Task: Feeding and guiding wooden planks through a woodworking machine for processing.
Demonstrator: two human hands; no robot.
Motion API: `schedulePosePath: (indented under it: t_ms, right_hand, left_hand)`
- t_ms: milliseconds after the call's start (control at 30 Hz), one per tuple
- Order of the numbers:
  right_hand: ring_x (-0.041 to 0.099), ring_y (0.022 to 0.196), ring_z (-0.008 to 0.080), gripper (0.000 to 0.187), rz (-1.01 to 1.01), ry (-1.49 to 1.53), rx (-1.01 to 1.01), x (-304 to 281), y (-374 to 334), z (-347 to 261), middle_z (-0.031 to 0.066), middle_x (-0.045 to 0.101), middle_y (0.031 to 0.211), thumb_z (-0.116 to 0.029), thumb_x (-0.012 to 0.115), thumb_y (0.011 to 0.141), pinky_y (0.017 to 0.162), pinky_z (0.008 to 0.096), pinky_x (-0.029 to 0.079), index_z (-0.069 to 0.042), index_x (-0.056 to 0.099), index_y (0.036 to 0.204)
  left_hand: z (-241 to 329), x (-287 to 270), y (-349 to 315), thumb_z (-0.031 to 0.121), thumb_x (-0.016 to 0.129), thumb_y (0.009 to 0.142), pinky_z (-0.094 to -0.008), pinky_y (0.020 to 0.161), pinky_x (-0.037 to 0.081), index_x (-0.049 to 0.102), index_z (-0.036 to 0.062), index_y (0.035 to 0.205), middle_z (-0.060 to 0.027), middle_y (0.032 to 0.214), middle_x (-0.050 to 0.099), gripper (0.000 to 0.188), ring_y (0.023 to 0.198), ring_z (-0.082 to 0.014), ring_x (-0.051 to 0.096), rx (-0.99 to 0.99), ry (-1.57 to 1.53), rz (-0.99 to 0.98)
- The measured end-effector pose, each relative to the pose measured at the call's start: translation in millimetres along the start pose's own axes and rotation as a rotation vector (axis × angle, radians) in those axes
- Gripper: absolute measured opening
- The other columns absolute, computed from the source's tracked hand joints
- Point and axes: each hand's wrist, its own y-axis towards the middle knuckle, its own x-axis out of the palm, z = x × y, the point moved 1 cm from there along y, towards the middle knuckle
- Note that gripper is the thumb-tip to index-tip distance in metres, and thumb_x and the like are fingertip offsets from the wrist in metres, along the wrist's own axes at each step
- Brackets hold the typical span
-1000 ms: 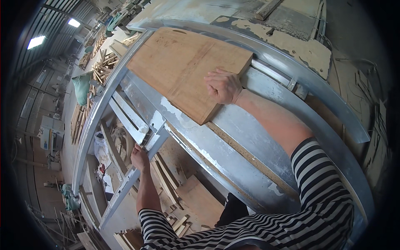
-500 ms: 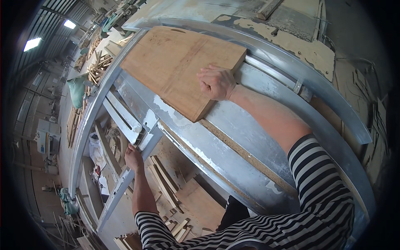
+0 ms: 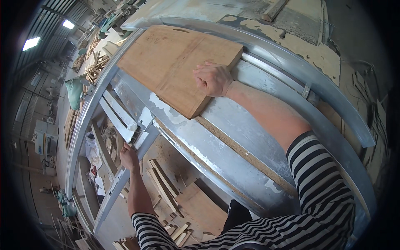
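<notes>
A thick brown wooden panel with a slot near its far edge lies across the grey metal machine table. My right hand rests on the panel near its right end, with its fingers curled into a fist. No object shows in that fist. Lower left, my left hand is closed around the edge of a metal rail, beside a slotted metal plate. Its fingertips are partly hidden.
A curved-looking metal fence runs along the table's far side. Wood offcuts and a board lie below the near edge. Beyond the frame at left are a green sack and stacked strips.
The whole view has shifted slightly. Both hands keep their places, the right on the panel and the left on the rail; no clear sliding of the panel shows.
</notes>
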Motion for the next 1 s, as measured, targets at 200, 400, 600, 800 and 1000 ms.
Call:
schedulePosePath:
  t_ms: [200, 400, 600, 800, 1000]
  right_hand:
    - [0.071, 0.080, 0.0310, 0.013, 0.047, 0.027, -0.020, 1.4, 1.6, -2.1, 0.0115, 0.072, 0.083, -0.014, 0.061, 0.083, 0.084, 0.0444, 0.059, -0.007, 0.072, 0.083]
    - [0.070, 0.078, 0.0321, 0.013, 0.042, 0.002, -0.025, 2.1, -0.5, 1.2, 0.0118, 0.072, 0.084, -0.014, 0.060, 0.081, 0.084, 0.0438, 0.059, -0.008, 0.072, 0.082]
    - [0.074, 0.089, 0.0293, 0.013, -0.073, -0.008, 0.086, 0.1, -1.0, -1.9, 0.0098, 0.074, 0.087, -0.014, 0.061, 0.082, 0.089, 0.0442, 0.058, -0.010, 0.073, 0.080]
    - [0.074, 0.092, 0.0290, 0.012, 0.026, -0.010, 0.023, 2.5, -0.9, -0.1, 0.0088, 0.074, 0.082, -0.016, 0.062, 0.082, 0.089, 0.0448, 0.059, -0.011, 0.073, 0.077]
    - [0.074, 0.092, 0.0292, 0.013, -0.010, -0.004, 0.071, 3.0, -3.0, -1.3, 0.0096, 0.073, 0.081, -0.017, 0.062, 0.082, 0.086, 0.0439, 0.059, -0.011, 0.072, 0.076]
  left_hand:
    - [-4.9, -0.1, 2.8, 0.048, 0.039, 0.103, -0.0537, 0.079, 0.052, 0.075, 0.0059, 0.096, -0.0224, 0.093, 0.072, 0.056, 0.091, -0.0444, 0.068, -0.043, 0.005, -0.049]
    - [-2.7, 2.4, 1.1, 0.049, 0.039, 0.103, -0.0533, 0.079, 0.052, 0.074, 0.0061, 0.097, -0.0216, 0.094, 0.072, 0.056, 0.092, -0.0439, 0.068, -0.020, 0.023, -0.002]
    - [-3.5, -2.4, -0.7, 0.050, 0.039, 0.102, -0.0531, 0.079, 0.052, 0.073, 0.0067, 0.098, -0.0216, 0.094, 0.071, 0.055, 0.093, -0.0441, 0.067, -0.032, 0.014, -0.031]
    - [-4.7, -0.2, 0.6, 0.050, 0.039, 0.102, -0.0534, 0.080, 0.051, 0.074, 0.0069, 0.097, -0.0206, 0.093, 0.072, 0.056, 0.093, -0.0436, 0.068, -0.044, -0.011, -0.036]
    - [-5.4, 2.0, 1.1, 0.050, 0.038, 0.103, -0.0536, 0.083, 0.052, 0.075, 0.0071, 0.102, -0.0215, 0.099, 0.072, 0.056, 0.096, -0.0443, 0.067, -0.017, 0.019, -0.061]
